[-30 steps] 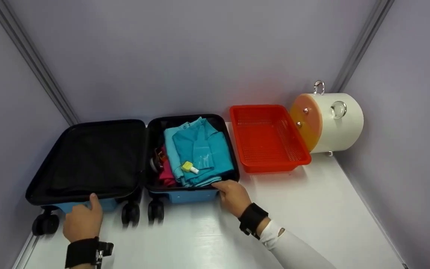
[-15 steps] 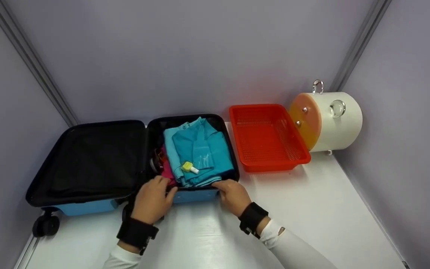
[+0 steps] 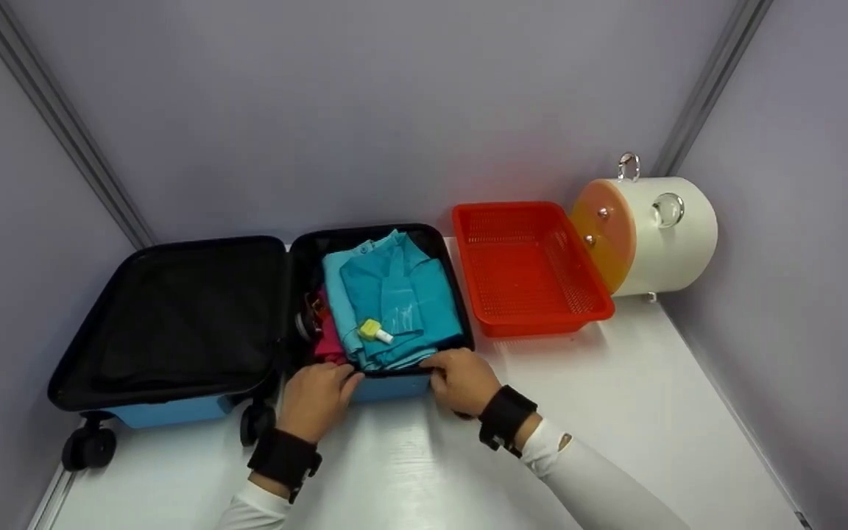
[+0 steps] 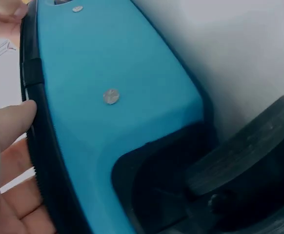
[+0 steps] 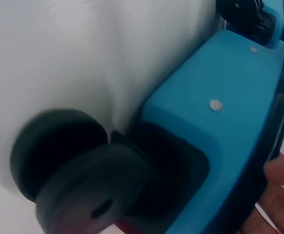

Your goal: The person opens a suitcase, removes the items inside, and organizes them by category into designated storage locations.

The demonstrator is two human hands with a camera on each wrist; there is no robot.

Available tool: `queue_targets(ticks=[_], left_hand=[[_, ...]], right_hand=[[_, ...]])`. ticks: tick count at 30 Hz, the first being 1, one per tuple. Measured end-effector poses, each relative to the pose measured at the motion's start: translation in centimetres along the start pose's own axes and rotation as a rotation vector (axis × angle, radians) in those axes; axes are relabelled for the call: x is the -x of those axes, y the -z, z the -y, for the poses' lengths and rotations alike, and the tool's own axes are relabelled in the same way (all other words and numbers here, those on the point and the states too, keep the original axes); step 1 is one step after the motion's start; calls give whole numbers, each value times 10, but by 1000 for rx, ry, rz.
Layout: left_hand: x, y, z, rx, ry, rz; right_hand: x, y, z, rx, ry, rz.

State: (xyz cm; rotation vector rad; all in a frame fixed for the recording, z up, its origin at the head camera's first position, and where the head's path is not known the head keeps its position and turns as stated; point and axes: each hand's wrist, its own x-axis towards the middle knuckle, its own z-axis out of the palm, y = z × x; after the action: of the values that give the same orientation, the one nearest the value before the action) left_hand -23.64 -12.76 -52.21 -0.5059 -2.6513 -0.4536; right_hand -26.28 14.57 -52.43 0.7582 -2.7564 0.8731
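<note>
A blue suitcase (image 3: 394,388) with a black lining lies spread flat, its two halves side by side. Folded teal clothes (image 3: 435,294) fill the right half, and a small yellow bottle with a white cap (image 3: 371,330) rests on them. My left hand (image 3: 317,400) grips the front rim of that half near the hinge side, thumb outside and fingers inside in the left wrist view. Toward the right corner, my right hand (image 3: 466,381) holds the same black rim (image 5: 273,122). Red cloth (image 3: 330,340) and a dark rounded item (image 3: 306,325) sit left of the clothes.
Right of the suitcase stands a red perforated basket (image 3: 516,276). Against it lies a white cylinder with an orange end (image 3: 667,254), near the right wall. Black wheels (image 3: 89,445) stick out from the suitcase's front. Grey panels enclose the white table (image 3: 409,471).
My left hand has left the front edge of the left half and moved right onto the packed half's front rim. My right hand has stayed at its corner.
</note>
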Motion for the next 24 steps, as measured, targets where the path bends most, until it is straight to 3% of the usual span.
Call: queue_targets(ticks=[5, 10, 18, 24], left_hand=[[4, -6, -1, 35, 50, 1], [5, -10, 0, 33, 33, -23], [7, -15, 1, 30, 19, -34], [7, -15, 3, 12, 28, -32]], right_hand=[[-15, 23, -20, 19, -63, -47], [-35, 41, -50, 104, -211, -92], [-48, 43, -76, 162, -388, -23], [-48, 42, -77, 208, -397, 8]])
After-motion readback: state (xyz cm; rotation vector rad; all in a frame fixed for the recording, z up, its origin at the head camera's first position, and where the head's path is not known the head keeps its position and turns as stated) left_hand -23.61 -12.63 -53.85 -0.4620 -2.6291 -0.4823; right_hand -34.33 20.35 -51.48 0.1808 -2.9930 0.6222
